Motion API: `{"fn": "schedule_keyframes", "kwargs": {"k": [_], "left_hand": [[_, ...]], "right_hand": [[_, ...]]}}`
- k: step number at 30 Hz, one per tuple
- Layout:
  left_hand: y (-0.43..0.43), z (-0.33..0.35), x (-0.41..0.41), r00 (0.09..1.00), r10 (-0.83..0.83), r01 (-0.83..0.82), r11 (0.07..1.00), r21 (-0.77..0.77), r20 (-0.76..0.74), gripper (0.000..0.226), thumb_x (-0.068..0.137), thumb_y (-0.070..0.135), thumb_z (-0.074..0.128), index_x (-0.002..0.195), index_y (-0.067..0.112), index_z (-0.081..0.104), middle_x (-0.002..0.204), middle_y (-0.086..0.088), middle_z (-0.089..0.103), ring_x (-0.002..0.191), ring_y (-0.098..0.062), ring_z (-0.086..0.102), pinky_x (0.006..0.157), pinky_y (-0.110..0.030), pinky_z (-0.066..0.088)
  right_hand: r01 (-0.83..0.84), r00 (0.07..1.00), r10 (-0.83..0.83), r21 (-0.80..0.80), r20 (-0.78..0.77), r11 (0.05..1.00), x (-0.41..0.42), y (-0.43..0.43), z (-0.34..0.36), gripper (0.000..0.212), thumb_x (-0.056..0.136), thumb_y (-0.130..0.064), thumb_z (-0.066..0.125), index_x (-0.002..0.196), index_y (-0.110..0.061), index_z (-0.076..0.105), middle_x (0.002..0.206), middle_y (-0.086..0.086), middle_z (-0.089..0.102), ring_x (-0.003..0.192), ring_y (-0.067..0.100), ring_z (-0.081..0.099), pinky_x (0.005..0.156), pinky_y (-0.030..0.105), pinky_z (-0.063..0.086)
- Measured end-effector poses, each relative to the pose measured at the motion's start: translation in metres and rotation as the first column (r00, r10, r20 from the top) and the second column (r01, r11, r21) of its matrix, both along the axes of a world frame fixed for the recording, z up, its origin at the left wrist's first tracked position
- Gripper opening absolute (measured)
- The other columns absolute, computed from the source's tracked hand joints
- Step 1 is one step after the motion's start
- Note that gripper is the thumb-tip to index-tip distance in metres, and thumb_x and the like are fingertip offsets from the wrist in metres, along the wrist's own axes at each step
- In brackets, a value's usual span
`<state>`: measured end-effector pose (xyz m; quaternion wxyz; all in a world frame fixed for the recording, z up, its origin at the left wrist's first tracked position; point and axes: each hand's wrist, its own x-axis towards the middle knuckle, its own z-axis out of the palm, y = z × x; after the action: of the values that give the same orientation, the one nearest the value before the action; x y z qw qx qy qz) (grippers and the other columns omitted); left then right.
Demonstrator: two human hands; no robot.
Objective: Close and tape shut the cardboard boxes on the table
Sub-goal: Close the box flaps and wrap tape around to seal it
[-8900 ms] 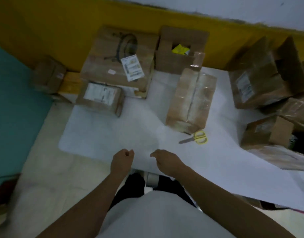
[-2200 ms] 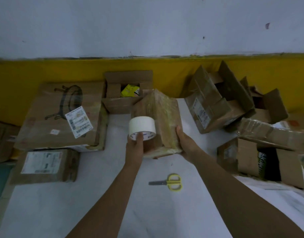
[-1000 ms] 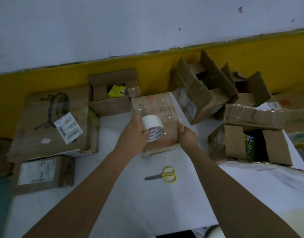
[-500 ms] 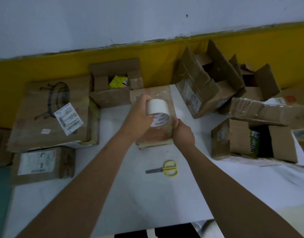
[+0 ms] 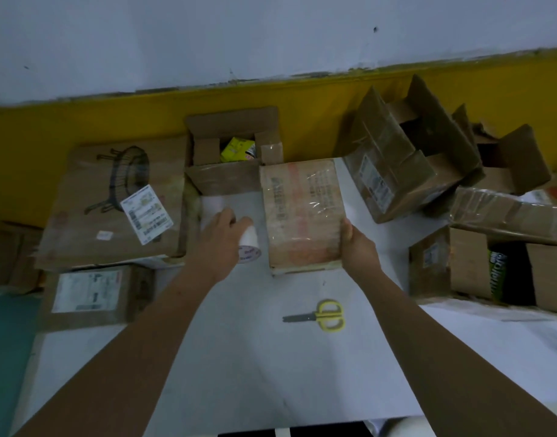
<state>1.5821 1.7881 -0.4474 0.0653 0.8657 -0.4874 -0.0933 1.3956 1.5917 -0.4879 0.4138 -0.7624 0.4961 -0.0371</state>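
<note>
A closed, tape-wrapped cardboard box (image 5: 302, 212) lies flat in the middle of the white table (image 5: 255, 357). My right hand (image 5: 354, 244) grips its near right corner. Just left of the box, my left hand (image 5: 220, 238) holds a white tape roll (image 5: 249, 246) down near the table. Behind them stands an open box (image 5: 233, 152) with a yellow packet inside.
Yellow-handled scissors (image 5: 321, 315) lie on the table in front of the box. A large flat box (image 5: 113, 203) and a small labelled box (image 5: 94, 294) sit at the left. Several open and crumpled boxes (image 5: 406, 152) crowd the right side, one with a green packet (image 5: 497, 275).
My left hand has carried the tape roll off the box top to its left side, down near the table. The box now lies flat, and my right hand has slid to its near right corner.
</note>
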Motion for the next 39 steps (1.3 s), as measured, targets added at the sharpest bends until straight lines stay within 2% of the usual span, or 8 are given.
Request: {"fn": "schedule_keyframes", "kwargs": {"k": [3, 7, 9, 14, 17, 20, 31, 39], "left_hand": [[0.0, -0.04, -0.008, 0.922, 0.219, -0.27, 0.955, -0.124, -0.32, 0.055, 0.082, 0.0, 0.06, 0.133, 0.018, 0.05, 0.12, -0.016, 0.045, 0.103, -0.029, 0.05, 0.083, -0.041, 0.05], [-0.014, -0.028, -0.035, 0.173, 0.193, -0.887, 0.457, -0.067, -0.966, 0.043, 0.094, 0.021, 0.061, 0.135, 0.023, 0.048, 0.131, -0.011, 0.056, 0.111, -0.025, 0.06, 0.092, -0.044, 0.052], [-0.026, -0.012, -0.054, 0.088, 0.203, -0.905, 0.425, 0.007, -0.975, 0.031, 0.098, 0.031, 0.057, 0.128, 0.025, 0.053, 0.126, -0.007, 0.062, 0.101, -0.015, 0.062, 0.083, -0.035, 0.053], [-0.044, 0.004, -0.078, 0.528, 0.232, -0.651, 0.728, -0.215, -0.817, 0.054, 0.097, 0.03, 0.055, 0.146, 0.033, 0.033, 0.138, 0.002, 0.051, 0.113, -0.014, 0.056, 0.086, -0.027, 0.054], [-0.056, 0.007, -0.095, 0.677, 0.34, -0.546, 0.827, -0.136, -0.652, 0.071, 0.098, 0.036, 0.05, 0.157, 0.028, 0.011, 0.157, -0.002, 0.027, 0.129, -0.025, 0.049, 0.098, -0.036, 0.046], [-0.065, 0.012, -0.115, 0.728, 0.396, -0.539, 0.835, -0.11, -0.56, 0.073, 0.1, 0.037, 0.046, 0.157, 0.024, 0.004, 0.16, -0.007, 0.017, 0.121, -0.034, 0.054, 0.087, -0.041, 0.049], [-0.072, 0.015, -0.102, 0.821, 0.315, -0.381, 0.923, -0.047, -0.475, 0.069, 0.101, 0.038, 0.042, 0.156, 0.025, 0.004, 0.155, -0.02, 0.019, 0.109, -0.043, 0.057, 0.082, -0.044, 0.05], [-0.097, 0.058, -0.103, 0.99, 0.088, -0.105, 0.981, -0.161, -0.111, 0.044, 0.092, 0.027, 0.06, 0.127, 0.005, 0.046, 0.136, -0.015, 0.041, 0.121, -0.032, 0.045, 0.092, -0.04, 0.043]], "right_hand": [[0.025, 0.997, -0.033, 0.11, 0.066, 0.994, -0.002, -0.003, 0.001, 0.064, 0.1, -0.061, 0.014, 0.107, -0.023, 0.064, 0.094, 0.007, 0.064, 0.089, 0.027, 0.063, 0.083, 0.046, 0.056], [0.17, 0.942, -0.293, 0.52, 0.165, 0.837, -0.012, -0.004, -0.002, 0.059, 0.1, -0.062, 0.026, 0.108, -0.018, 0.064, 0.102, 0.011, 0.07, 0.091, 0.032, 0.068, 0.069, 0.047, 0.061], [0.196, 0.917, -0.38, 0.691, 0.123, 0.696, -0.016, 0.004, -0.015, 0.054, 0.101, -0.059, 0.03, 0.107, -0.018, 0.065, 0.102, 0.011, 0.072, 0.092, 0.031, 0.069, 0.071, 0.048, 0.061], [0.206, 0.975, -0.22, 0.277, 0.023, 0.939, -0.005, -0.006, -0.005, 0.035, 0.106, -0.028, 0.037, 0.112, -0.009, 0.066, 0.114, 0.016, 0.067, 0.095, 0.029, 0.063, 0.085, 0.03, 0.051], [0.119, 0.972, -0.181, 0.349, 0.152, 0.93, 0.002, -0.001, 0.027, 0.052, 0.106, -0.046, 0.024, 0.138, -0.019, 0.054, 0.137, 0.009, 0.056, 0.126, 0.028, 0.051, 0.108, 0.039, 0.04], [0.187, 0.927, -0.324, 0.515, 0.189, 0.837, -0.009, 0.019, 0.029, 0.061, 0.099, -0.064, 0.025, 0.139, -0.027, 0.052, 0.135, 0.0, 0.055, 0.126, 0.023, 0.052, 0.111, 0.042, 0.04], [-0.01, 0.997, 0.011, -0.016, 0.072, 1.0, -0.015, 0.004, 0.02, 0.042, 0.107, -0.04, 0.028, 0.119, -0.022, 0.064, 0.106, 0.012, 0.07, 0.099, 0.03, 0.064, 0.085, 0.037, 0.05], [0.09, 0.995, -0.098, 0.259, 0.021, 0.962, -0.018, 0.004, 0.02, 0.038, 0.105, -0.025, 0.037, 0.137, -0.011, 0.054, 0.134, 0.017, 0.058, 0.121, 0.034, 0.054, 0.103, 0.038, 0.042]]}}
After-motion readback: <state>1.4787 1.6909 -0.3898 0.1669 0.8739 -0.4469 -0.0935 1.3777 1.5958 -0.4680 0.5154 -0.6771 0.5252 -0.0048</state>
